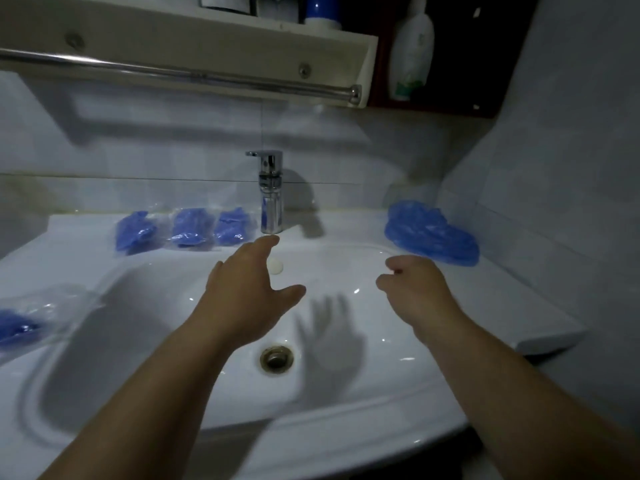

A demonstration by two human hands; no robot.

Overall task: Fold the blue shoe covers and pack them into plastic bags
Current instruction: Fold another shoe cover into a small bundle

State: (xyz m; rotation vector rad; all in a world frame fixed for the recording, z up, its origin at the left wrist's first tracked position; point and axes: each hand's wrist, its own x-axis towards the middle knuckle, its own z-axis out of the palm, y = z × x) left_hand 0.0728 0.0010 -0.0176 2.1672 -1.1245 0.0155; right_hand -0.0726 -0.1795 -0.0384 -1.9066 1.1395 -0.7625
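View from the head, looking down over a white washbasin (485, 306).

My left hand (242, 289) is stretched out above the bowl with fingers straight, thumb spread wide, and nothing in it. My right hand (412, 289) hangs over the bowl's far right side, fingers loosely curled inward, with nothing visible in its grasp. The two hands are well apart and touch neither the basin nor each other.

The loose blue shoe covers (429, 233) lie in a crumpled heap on the ledge just beyond and to the right of my right hand, close to its knuckles but not touching.

Beyond my left fingertips, to their left, three packed plastic bags sit in a row on the back ledge: the first bag (135, 232), the second bag (192, 226) and the third bag (232, 226), each showing blue through clear film. A fourth bag (31, 323) lies far to the left of my left forearm on the rim, partly cut off by the frame edge and blurred.

The chrome tap (272, 192) stands directly beyond my left fingertips. A white overflow cap (276, 266) shows just right of my left index finger. The drain (276, 357) lies below, between my two wrists.
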